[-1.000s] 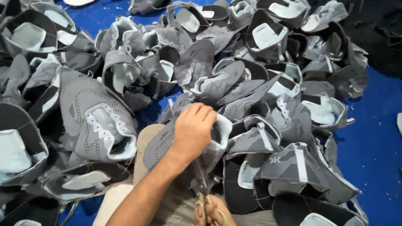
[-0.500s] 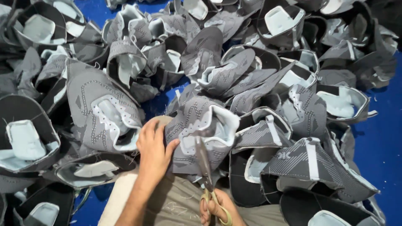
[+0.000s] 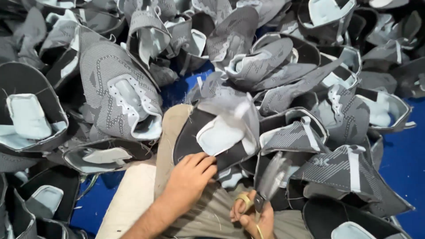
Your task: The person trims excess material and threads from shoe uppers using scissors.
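Seen from above, amid a heap of grey knit shoe uppers point(image 3: 119, 95) over a blue floor point(image 3: 405, 146). At centre frame, one shoe upper point(image 3: 219, 130) resting on the lap, dark lining and pale blue tongue pad turned up, its far edge blurred. Left hand point(image 3: 188, 177), at about seven o'clock from that piece, fingers point(image 3: 201, 161) curled and pinching its near rim, thumb hidden underneath. Right hand point(image 3: 252, 217), at six o'clock in the frame, closed around the yellow loops of a pair of scissors point(image 3: 268, 181), blades pointing up toward one o'clock and just short of the held piece; whether the blades stand parted, impossible to tell through the blur. Beige trousers point(image 3: 133, 199) showing below, loose threads scattered across them. More uppers piled from nine o'clock round to three, a grey patterned one with a white strap point(image 3: 349, 166) at four o'clock.

Judging by the folds and droop, a light, soft, floppy thing, stiffened only at the padded collar and stitched seams; no risk of breaking, some of slipping or bunching. Best taken by the firm bound rim near the collar, as held here, keeping the knit taut and the fingers clear of the blades.
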